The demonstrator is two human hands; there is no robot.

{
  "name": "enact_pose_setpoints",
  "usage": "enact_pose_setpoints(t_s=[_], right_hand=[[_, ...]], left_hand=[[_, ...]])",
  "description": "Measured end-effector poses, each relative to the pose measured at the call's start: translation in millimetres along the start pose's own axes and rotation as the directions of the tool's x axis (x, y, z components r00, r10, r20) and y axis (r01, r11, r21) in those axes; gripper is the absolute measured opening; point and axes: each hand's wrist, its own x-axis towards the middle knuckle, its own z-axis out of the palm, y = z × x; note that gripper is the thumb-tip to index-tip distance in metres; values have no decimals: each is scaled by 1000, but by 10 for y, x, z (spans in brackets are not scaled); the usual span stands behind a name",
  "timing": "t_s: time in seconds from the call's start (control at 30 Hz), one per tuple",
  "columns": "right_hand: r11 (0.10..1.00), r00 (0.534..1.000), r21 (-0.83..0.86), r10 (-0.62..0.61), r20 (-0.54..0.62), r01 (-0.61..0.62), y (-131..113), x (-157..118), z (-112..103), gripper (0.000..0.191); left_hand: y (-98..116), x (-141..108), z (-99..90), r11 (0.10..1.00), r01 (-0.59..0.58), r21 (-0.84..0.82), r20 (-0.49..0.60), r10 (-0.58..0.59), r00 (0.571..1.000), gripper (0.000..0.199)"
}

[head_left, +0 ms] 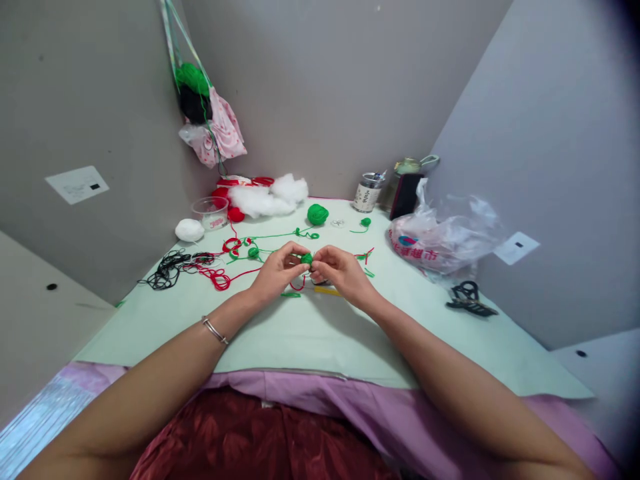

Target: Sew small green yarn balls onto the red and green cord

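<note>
1. Black yarn (167, 268): loose tangle, table's (285, 343) left side.
2. Red yarn (220, 279): loops, just beside it.
3. Left hand (281, 268): thumb and fingers pinching green piece (307, 259), which is between both hands. Step, my reading: close fingerwork on it.
4. Right hand (341, 272): fingertips pinching its right edge; cannot tell if a tool is there too. Next move probably calls for steady left grip, small right-hand motions.
5. Bag (425, 243), clip (470, 301): well apart from hands.

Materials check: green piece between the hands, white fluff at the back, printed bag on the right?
Green piece: probably matte yarn, its colour matching the wound green ball; partly hidden.
White fluff: likely fibre stuffing, matte, with loose, cloudy edges.
Printed bag: apparently thin, glossy plastic film, given its see-through crinkles and highlights.
</note>
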Motion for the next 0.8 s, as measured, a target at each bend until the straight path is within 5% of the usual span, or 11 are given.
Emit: enact_pose_setpoints(t_s=[0.2,0.47,0.63,0.8], right_hand=[[917,981,-378,-171,-90,125,-75,-27,-28,8],[920,977,-341,-214,-25,193,-31,20,-84,11],[994,995,97,-43,-92,51,-196,37,-222,18],[855,987,509,148,-60,-98,-367,84,-555,24]], left_hand=[[16,-19,19,998,57,22,40,-58,998,27],[-5,-19,8,994,95,-55,47,-92,995,30],[-2,-16,-11,988,127,-87,87,-119,989,31],[0,-6,-39,976,161,-145,135,-142,981,31]])
